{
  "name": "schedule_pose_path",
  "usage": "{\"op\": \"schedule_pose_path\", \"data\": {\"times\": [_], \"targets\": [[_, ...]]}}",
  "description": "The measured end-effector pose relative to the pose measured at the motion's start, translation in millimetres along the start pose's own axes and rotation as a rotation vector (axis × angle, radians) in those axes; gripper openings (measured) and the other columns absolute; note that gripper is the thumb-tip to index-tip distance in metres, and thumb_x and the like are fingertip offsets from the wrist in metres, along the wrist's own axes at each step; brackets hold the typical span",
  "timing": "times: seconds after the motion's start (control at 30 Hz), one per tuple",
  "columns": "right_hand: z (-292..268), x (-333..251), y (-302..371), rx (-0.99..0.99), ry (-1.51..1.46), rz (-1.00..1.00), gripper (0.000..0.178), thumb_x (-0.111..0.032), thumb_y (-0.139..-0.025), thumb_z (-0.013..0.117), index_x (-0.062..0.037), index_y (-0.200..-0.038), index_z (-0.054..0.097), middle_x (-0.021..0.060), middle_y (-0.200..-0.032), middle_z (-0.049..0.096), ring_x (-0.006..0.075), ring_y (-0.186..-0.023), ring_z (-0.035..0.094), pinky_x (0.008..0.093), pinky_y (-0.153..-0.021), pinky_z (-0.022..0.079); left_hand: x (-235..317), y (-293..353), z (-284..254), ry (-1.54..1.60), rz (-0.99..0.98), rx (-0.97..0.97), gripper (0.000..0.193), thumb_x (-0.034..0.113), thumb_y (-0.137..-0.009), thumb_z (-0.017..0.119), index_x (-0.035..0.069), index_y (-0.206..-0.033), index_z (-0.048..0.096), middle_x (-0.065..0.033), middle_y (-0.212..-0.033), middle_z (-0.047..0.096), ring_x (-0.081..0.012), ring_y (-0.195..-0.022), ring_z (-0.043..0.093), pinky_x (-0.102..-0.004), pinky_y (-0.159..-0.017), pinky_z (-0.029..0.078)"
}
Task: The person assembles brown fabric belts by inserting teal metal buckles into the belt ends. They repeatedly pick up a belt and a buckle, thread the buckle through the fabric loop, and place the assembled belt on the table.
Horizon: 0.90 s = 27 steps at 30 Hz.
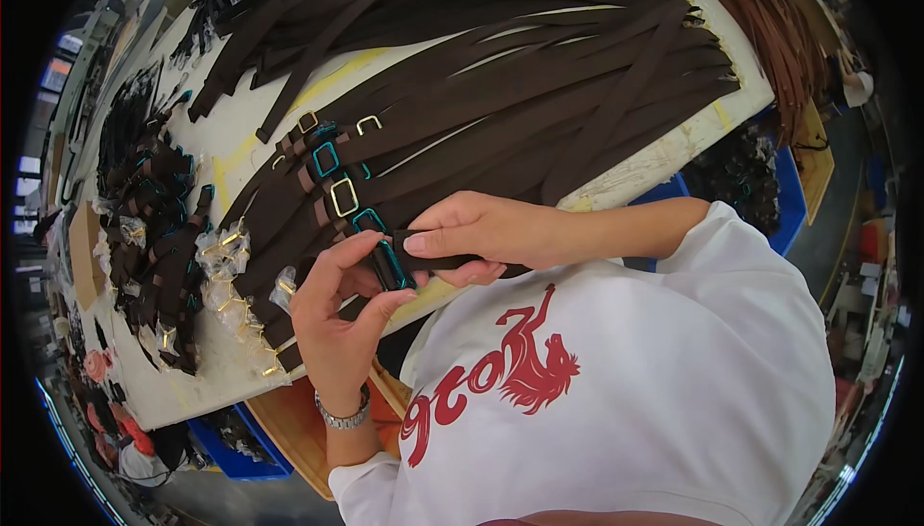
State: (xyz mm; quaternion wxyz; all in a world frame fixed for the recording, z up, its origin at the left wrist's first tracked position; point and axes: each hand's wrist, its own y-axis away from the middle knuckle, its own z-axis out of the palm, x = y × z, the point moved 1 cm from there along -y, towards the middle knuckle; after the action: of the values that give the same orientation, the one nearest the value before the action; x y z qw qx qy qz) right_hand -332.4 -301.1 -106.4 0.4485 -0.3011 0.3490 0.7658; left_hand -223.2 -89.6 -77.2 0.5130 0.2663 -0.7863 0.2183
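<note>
My left hand (337, 305), with a metal watch on its wrist, grips a rectangular buckle (394, 266) edged in teal between thumb and fingers. A dark brown strap (438, 255) runs from that buckle into my right hand (472, 230), whose thumb presses flat on it; the far end passes out of sight behind the hand. Just beyond my fingers, several more buckles lie in a row on strap ends, among them a gold-coloured one (344, 197) and a teal-edged one (326, 157).
Long dark brown straps (539, 93) cover much of the pale table (207, 393). At the left lie a heap of finished-looking straps (164, 256) and gold pieces in clear wrap (223, 252). Blue bins (252, 444) stand below the table edge; reddish-brown straps (760, 25) hang at the far right.
</note>
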Motion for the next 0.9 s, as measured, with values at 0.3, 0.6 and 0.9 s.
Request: {"op": "schedule_pose_path", "data": {"times": [0.3, 0.6, 0.9], "targets": [[13.7, 21.5, 9.5, 0.089, 0.050, 0.026, 0.036, -0.034, -0.116, 0.057, -0.0057, -0.097, 0.068, -0.0076, -0.062, 0.042, 0.0034, -0.054, 0.031, 0.0253, -0.050, 0.024, -12.6, 10.6, 9.0, 0.225, -0.158, -0.124, 0.054, -0.011, -0.077, 0.085, -0.005, -0.129, 0.071, -0.0117, -0.115, 0.079, -0.0168, -0.093, 0.079, -0.0298, -0.084, 0.064], [9.9, 28.3, 16.8, -0.067, 0.306, 0.097, 0.033, -0.028, -0.114, 0.054, -0.0029, -0.102, 0.072, -0.0020, -0.083, 0.065, 0.0032, -0.068, 0.052, 0.0231, -0.059, 0.044, -16.9, 32.6, 10.5, 0.086, -0.186, -0.271, 0.056, -0.008, -0.074, 0.087, -0.004, -0.128, 0.073, -0.0148, -0.109, 0.080, -0.0188, -0.089, 0.081, -0.0293, -0.082, 0.063], [1.1, 36.7, 15.9, -0.089, 0.173, 0.229, 0.033, -0.028, -0.114, 0.057, -0.0025, -0.101, 0.073, -0.0059, -0.076, 0.058, 0.0003, -0.064, 0.045, 0.0212, -0.056, 0.035, -11.6, 37.6, 18.8, -0.002, -0.170, -0.252, 0.054, 0.000, -0.076, 0.091, -0.003, -0.127, 0.074, -0.0157, -0.116, 0.079, -0.0217, -0.091, 0.081, -0.0311, -0.083, 0.064]]}}
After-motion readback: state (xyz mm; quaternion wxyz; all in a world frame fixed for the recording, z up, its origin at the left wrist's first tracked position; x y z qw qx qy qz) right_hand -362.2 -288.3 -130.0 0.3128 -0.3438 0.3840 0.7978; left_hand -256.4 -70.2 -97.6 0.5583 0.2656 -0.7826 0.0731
